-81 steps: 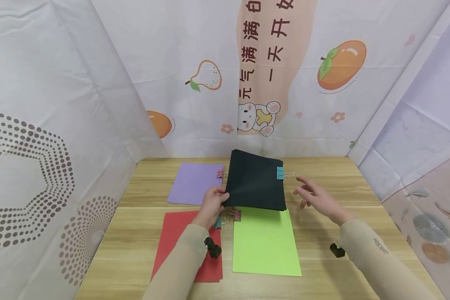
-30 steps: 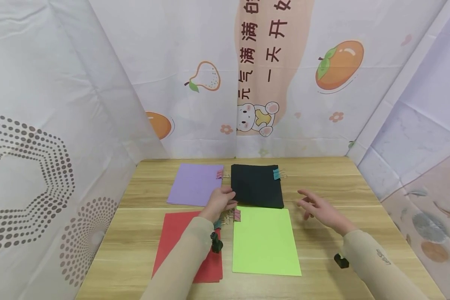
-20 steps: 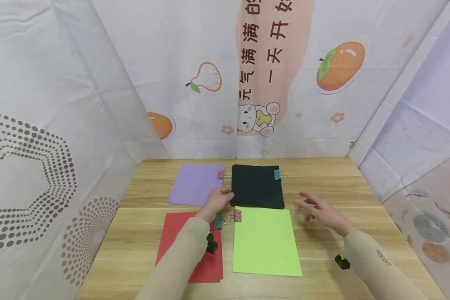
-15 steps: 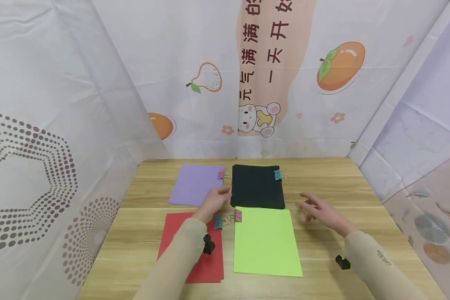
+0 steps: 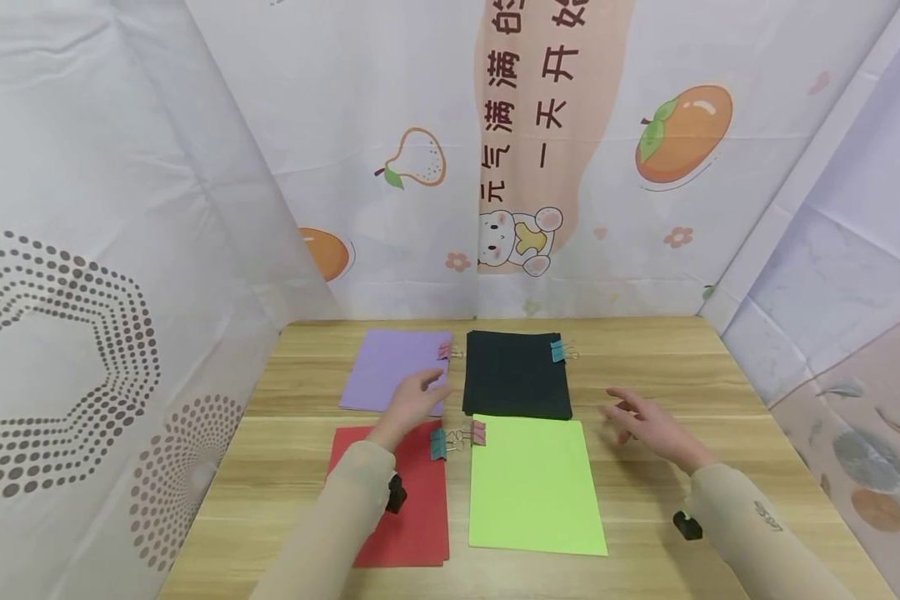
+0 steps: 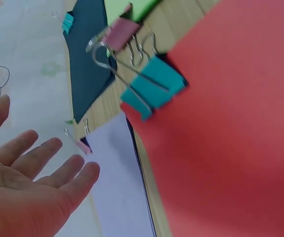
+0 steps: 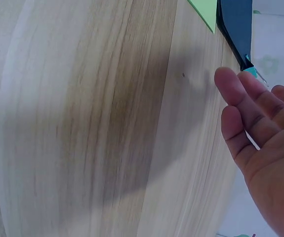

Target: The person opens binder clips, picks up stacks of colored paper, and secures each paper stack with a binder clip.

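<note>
In the head view my left hand (image 5: 412,403) hovers over the near edge of the purple paper stack (image 5: 390,367), fingers relaxed and holding nothing. My right hand (image 5: 651,425) is held above the wood to the right of the black paper stack (image 5: 517,375), also with nothing in it. A teal binder clip (image 5: 558,351) grips the black stack's upper right corner. Pink clips hold the purple stack and the lime green stack (image 5: 536,492). Under my left forearm lies the red stack (image 5: 412,508), with another teal binder clip (image 6: 154,86) on its corner.
The four-sided wooden table (image 5: 667,358) meets a printed curtain (image 5: 330,150) at its back edge. More patterned cloth hangs on the left and right sides. Clip handles of the red and green stacks stick out toward each other between them.
The black stack, earlier lifted at its left edge by my left hand, now lies flat on the table. My left hand has let go and drawn back left; the right hand has shifted slightly nearer.
</note>
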The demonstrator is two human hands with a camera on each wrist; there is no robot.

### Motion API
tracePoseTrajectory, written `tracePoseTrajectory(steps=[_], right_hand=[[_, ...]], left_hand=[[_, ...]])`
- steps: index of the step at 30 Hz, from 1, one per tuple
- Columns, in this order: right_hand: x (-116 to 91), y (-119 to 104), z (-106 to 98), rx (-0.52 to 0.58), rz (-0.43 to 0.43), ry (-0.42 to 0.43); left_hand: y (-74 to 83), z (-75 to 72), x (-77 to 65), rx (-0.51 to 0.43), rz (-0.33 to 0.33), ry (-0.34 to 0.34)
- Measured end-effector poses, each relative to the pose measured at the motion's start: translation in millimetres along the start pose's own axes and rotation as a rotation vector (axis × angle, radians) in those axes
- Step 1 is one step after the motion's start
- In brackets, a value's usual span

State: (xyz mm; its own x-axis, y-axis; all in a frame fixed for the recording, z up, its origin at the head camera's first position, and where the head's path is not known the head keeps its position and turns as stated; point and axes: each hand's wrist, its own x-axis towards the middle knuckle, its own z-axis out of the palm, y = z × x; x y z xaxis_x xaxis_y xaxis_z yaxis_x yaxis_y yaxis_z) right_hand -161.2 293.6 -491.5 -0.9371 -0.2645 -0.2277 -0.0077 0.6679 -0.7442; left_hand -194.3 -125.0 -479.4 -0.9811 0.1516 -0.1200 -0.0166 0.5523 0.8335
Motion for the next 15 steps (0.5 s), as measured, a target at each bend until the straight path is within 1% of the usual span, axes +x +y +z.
tracePoseTrajectory(steps=[5, 8, 11, 15], right_hand=[[-1.2, 2.4, -2.0, -0.042, -0.012, 0.044], [-2.4, 4.5, -2.7, -0.08, -0.021, 0.075], [-2.1, 7.6, -2.7, -0.143, -0.029, 0.111], [0.0, 11.6, -3.1, -0.205, -0.032, 0.153]], left_hand=[[-8.9, -8.1, -2.8, 0.089, -0.01, 0.029], [-13.1, -14.2, -5.6, 0.15, 0.0, 0.046], [-16.6, -21.7, -9.2, 0.252, 0.024, 0.073], [-21.5, -31.8, -14.7, 0.43, 0.065, 0.115]])
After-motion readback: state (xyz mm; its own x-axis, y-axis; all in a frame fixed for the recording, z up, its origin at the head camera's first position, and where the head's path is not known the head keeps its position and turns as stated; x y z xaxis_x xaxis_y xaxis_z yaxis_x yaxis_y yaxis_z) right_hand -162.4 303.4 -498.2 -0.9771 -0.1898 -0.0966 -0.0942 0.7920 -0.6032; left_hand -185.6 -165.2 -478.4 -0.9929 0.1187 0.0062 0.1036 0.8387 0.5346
